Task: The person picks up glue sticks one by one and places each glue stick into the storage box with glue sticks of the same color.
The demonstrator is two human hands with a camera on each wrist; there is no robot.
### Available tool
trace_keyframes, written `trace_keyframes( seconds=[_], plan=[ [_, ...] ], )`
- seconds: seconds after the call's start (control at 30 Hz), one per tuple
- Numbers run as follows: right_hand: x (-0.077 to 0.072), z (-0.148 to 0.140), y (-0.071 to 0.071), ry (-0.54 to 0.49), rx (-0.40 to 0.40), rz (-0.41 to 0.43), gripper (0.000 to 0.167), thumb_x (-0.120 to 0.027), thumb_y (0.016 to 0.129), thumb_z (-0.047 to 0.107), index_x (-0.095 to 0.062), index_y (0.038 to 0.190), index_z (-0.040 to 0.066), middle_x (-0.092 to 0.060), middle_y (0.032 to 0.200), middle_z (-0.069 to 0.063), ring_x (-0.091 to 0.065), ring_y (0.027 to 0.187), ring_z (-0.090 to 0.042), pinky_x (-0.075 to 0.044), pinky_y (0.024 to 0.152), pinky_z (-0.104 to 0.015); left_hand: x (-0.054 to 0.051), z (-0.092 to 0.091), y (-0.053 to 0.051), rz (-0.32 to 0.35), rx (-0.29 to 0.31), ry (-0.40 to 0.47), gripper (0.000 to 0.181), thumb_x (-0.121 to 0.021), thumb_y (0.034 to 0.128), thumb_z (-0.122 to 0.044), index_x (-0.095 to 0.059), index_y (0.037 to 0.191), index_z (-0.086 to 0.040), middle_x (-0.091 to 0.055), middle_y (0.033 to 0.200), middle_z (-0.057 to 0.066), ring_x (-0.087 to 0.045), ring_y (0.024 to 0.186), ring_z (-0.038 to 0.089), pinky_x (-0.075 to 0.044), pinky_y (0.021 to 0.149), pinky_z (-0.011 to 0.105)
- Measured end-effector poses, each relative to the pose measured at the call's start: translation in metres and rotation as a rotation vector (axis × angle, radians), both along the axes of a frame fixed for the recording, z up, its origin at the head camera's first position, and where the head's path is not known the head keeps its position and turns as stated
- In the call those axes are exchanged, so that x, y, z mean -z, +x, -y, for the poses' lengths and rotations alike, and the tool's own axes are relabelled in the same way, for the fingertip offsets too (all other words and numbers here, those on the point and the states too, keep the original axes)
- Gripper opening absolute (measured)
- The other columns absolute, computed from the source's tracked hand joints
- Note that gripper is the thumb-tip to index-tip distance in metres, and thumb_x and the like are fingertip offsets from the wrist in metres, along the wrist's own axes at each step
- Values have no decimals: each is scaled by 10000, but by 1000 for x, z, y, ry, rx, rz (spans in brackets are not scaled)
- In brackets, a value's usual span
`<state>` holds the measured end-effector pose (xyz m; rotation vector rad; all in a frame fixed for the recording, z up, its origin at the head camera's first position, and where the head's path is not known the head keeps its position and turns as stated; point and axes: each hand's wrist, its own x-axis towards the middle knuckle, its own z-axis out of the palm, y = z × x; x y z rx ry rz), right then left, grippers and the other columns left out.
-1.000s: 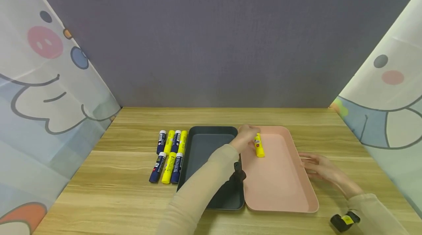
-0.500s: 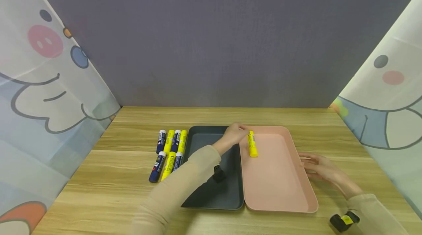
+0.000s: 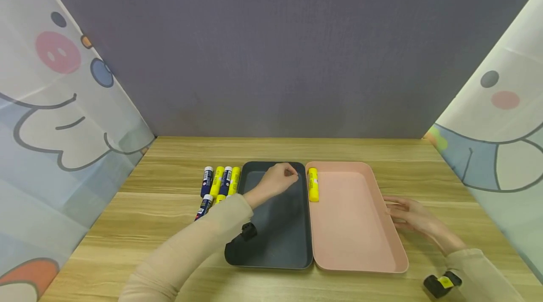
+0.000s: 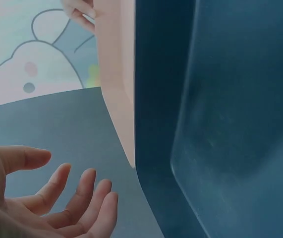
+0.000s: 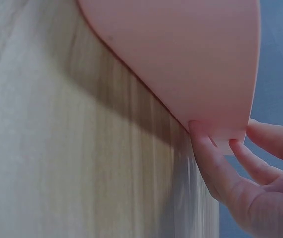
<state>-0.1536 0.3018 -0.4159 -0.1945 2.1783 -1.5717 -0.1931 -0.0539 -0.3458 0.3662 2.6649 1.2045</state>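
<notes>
A yellow glue stick lies lengthwise along the left wall of the pink tray, near its far end. Over the far part of the dark grey tray, my left hand hovers with relaxed, slightly bent fingers; the left wrist view shows nothing between the fingers. My right hand touches the outer right wall of the pink tray. In the right wrist view, its fingertips rest against the tray's side and rim without curling round it.
Left of the dark tray, dark blue glue sticks with white caps and yellow glue sticks lie side by side in two rows. My left sleeve covers part of the near row. A grey panel stands behind the wooden table.
My left hand lets go of the yellow glue stick and moves left over the dark tray. The glue stick rolls left to the pink tray's wall. My right hand stays put.
</notes>
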Motion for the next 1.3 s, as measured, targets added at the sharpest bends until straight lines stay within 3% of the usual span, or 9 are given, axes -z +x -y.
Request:
trace_keyframes(
  seconds=[0.17,0.43,0.8,0.93,1.07,1.2,1.3],
  plan=[
    [0,-1,-1,-24,-30,-9,625,-495,906,158,-154,1315,-169,-391,1251,-334,-557,962,-48,-480,806,-346,-1,20,6,-60,-3,-41,201,-522,875,-193,-614,999,-65,-578,1024,95,-547,915,237,-464,716,363],
    [1,-1,-2,-16,-31,-10,621,-493,907,157,-156,1310,-174,-383,1252,-342,-550,963,-43,-478,808,-355,-7,48,17,-100,-61,-37,177,-544,866,-166,-609,994,-61,-593,989,81,-560,883,229,-467,716,358],
    [3,-3,-3,-44,-46,-3,613,-488,910,152,-159,1314,-172,-434,1241,-290,-558,964,-42,-479,809,-339,-7,86,26,-101,-118,-53,186,-553,860,-158,-602,1009,-57,-592,941,75,-533,703,162,-437,580,285],
    [3,-4,-3,-60,-51,-3,608,-488,909,145,-161,1313,-170,-485,1222,-213,-561,956,-30,-480,807,-326,-7,99,30,-84,-134,-51,196,-541,869,-150,-596,1028,-48,-588,964,81,-522,686,159,-425,548,270],
    [2,-5,-3,-70,-55,-6,614,-490,908,150,-156,1312,-171,-495,1217,-190,-562,956,-30,-480,808,-326,-4,109,33,-116,-168,-77,194,-550,859,-136,-608,1014,-35,-607,947,92,-546,701,167,-421,527,264],
    [1,-3,-2,-49,-46,-7,622,-491,908,156,-151,1313,-172,-467,1231,-241,-557,959,-28,-478,810,-332,1,118,36,-124,-194,-78,184,-553,846,-110,-612,991,-14,-599,888,100,-550,686,171,-405,507,259],
    [1,-1,-2,-39,-38,-7,623,-498,905,157,-160,1312,-171,-430,1239,-297,-558,959,-41,-480,807,-336,4,126,39,-93,-208,-51,203,-539,847,-88,-590,1012,18,-575,878,109,-519,638,170,-382,474,260]
  ],
)
